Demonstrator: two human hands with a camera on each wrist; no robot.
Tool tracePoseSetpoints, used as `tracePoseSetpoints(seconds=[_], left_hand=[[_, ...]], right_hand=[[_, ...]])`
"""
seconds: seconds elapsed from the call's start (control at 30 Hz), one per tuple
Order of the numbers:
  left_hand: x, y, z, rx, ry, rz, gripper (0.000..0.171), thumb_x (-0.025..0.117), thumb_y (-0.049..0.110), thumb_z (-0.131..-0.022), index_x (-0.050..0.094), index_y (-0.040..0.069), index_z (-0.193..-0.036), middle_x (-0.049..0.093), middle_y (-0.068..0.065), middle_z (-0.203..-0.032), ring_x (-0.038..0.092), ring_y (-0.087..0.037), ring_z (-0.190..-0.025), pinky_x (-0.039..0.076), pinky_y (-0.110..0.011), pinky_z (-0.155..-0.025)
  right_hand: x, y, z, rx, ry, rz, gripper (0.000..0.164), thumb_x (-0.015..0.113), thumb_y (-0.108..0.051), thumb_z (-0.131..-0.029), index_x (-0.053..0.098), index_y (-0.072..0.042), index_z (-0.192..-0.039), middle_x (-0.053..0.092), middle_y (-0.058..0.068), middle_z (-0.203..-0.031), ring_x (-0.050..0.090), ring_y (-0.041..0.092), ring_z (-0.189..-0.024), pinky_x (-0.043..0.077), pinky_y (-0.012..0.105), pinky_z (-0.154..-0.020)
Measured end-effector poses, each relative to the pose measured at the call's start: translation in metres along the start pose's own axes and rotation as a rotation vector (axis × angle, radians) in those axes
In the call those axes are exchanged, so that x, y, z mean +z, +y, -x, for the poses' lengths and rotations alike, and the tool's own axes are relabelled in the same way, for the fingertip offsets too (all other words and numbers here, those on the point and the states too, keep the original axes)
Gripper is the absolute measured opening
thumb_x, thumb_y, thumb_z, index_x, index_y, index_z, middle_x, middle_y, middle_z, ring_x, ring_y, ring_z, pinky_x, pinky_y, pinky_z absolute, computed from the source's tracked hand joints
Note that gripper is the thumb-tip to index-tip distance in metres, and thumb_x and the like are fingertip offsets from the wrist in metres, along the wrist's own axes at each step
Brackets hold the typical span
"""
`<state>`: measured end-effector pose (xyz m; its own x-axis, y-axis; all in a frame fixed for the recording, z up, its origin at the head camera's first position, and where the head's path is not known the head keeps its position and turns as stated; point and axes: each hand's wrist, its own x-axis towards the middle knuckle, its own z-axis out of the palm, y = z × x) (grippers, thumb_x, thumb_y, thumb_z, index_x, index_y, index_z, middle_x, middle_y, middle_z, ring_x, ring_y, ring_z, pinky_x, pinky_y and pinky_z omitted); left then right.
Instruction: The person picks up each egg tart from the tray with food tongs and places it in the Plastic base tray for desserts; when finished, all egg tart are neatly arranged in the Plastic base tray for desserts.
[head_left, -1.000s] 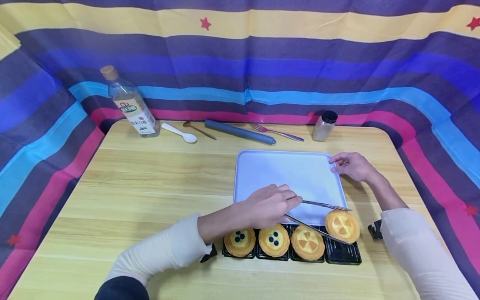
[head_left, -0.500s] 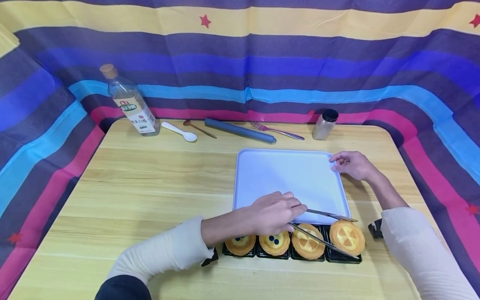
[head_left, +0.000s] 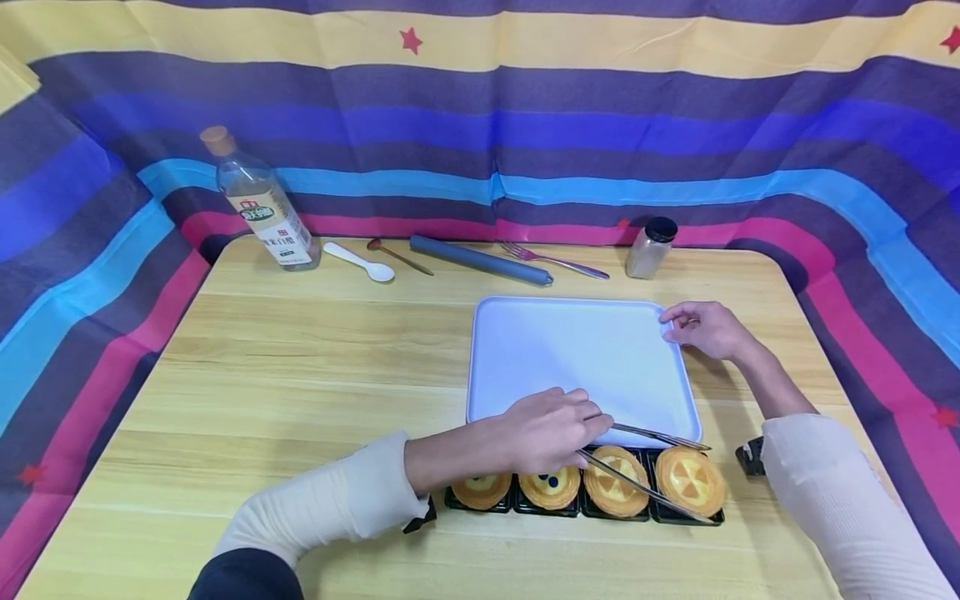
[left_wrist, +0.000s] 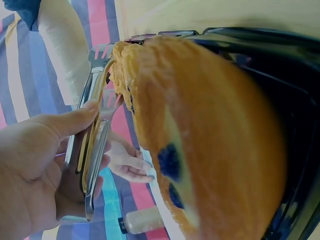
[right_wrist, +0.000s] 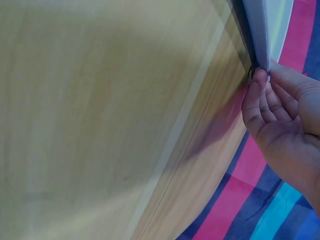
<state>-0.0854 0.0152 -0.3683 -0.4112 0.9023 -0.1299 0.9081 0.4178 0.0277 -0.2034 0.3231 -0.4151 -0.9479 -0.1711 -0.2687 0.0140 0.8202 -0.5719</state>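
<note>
My left hand [head_left: 551,429] grips a pair of metal tongs [head_left: 660,437]. The tong arms lie either side of an egg tart [head_left: 688,481] with fan-shaped pieces on top. That tart sits in the rightmost compartment of a black plastic tray [head_left: 666,513]; whether the tips press on it I cannot tell. Beside it lies a similar tart [head_left: 611,493]. Further left are two blueberry-topped tarts [head_left: 553,493], partly hidden by my left hand and wrist; one blueberry tart [left_wrist: 220,125] looms large in the left wrist view. My right hand [head_left: 708,332] pinches the white serving tray's [head_left: 577,358] right edge near its far corner.
Along the table's back edge are a bottle [head_left: 266,208], a white spoon [head_left: 367,264], a small wooden spoon [head_left: 405,260], a grey-blue rod [head_left: 480,260], a fork [head_left: 555,261] and a black-capped jar [head_left: 651,250]. A striped cloth [head_left: 495,125] hangs behind.
My left hand has moved slightly right and nearer with the tongs, and the tart between them has come down into the rightmost compartment. My right hand stays on the white tray's edge.
</note>
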Motion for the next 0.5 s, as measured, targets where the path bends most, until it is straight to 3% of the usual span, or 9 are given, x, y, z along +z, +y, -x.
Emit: tracePoseSetpoints(seconds=[0.5], left_hand=[[-0.0008,0.0005,-0.0001,0.009,-0.008,0.002,0.063,0.064,0.047,-0.085,0.050,0.012,-0.135,0.062,0.005,-0.122,0.055,-0.007,-0.104,0.047,-0.014,-0.081]], right_hand=[[0.0008,0.0002,-0.0002,0.000,0.002,0.006,0.029,0.064,-0.018,-0.090,0.062,0.000,-0.113,0.059,0.014,-0.099,0.052,0.017,-0.081,0.046,0.020,-0.063]])
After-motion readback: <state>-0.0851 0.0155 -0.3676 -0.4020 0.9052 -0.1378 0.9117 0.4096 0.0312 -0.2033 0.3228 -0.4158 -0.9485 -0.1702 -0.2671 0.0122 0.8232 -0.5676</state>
